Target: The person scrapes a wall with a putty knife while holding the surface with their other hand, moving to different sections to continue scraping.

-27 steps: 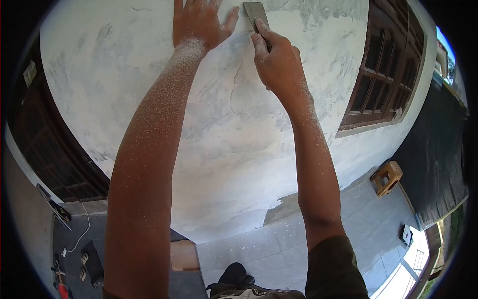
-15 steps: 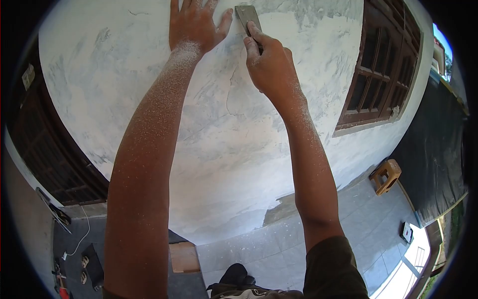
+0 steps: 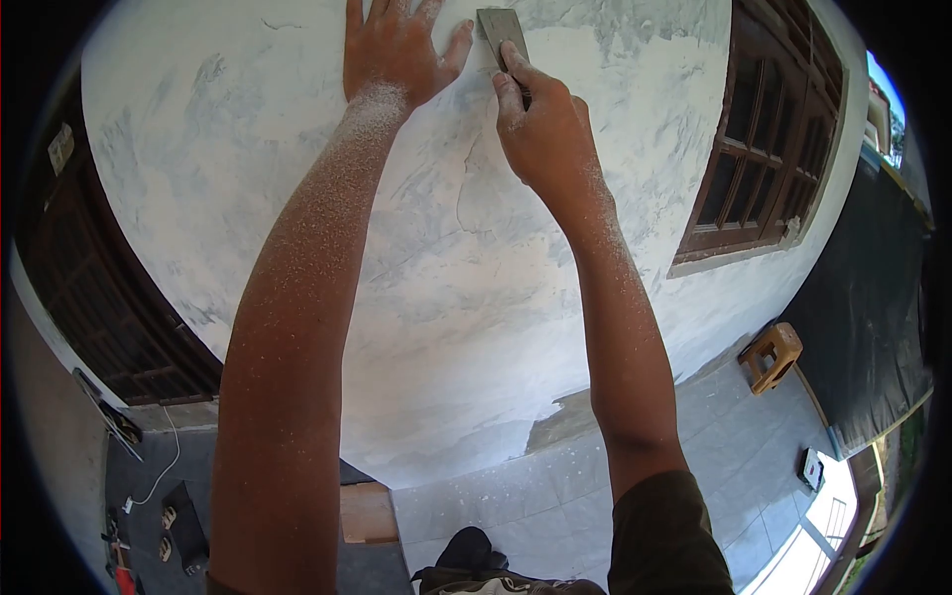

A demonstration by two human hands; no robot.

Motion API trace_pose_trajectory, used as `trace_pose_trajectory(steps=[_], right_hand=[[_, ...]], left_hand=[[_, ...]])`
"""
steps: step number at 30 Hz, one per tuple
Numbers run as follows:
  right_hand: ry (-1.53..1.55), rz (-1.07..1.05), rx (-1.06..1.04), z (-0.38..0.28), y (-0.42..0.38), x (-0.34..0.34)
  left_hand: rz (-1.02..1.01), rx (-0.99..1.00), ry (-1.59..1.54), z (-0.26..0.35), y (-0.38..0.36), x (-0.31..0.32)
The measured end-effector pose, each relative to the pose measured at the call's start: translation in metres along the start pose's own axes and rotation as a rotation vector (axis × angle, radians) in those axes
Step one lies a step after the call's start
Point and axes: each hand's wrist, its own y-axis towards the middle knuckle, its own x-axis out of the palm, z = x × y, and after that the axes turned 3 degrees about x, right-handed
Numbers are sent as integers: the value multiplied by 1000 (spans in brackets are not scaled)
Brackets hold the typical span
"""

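Observation:
A white wall (image 3: 446, 327) with grey smears and a thin crack fills the middle of the view. My left hand (image 3: 405, 52) lies against its upper part, fingers apart and holding nothing, with the fingertips cut off by the top edge. White dust covers the wrist and forearm. Just to the right, my right hand (image 3: 543, 124) is closed round a flat scraper (image 3: 503, 32), whose blade points up and rests at the wall's surface.
A brown-framed window (image 3: 764, 139) is at the right and a dark door (image 3: 94, 268) at the left. A plastic stool (image 3: 773, 355) stands on the tiled floor (image 3: 684, 476). Sandals (image 3: 167, 534) and a white cable (image 3: 164, 471) lie at the lower left.
Both hands and the scraper appear slightly farther right and lower in the view. The wall, window and stool have shifted a little the same way.

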Motion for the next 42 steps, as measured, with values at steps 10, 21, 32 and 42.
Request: trace_pose_trajectory(steps=[10, 21, 32, 42], right_hand=[[-3, -6, -4, -5, 5, -3], [33, -23, 32, -2, 10, 1], [-15, 60, -51, 2, 2, 6], [0, -23, 38, -3, -1, -1]], left_hand=[[-20, -14, -29, 2, 1, -3], [12, 0, 17, 2, 2, -2], [-1, -17, -75, 1, 3, -4], [-4, -23, -72, 2, 2, -4]])
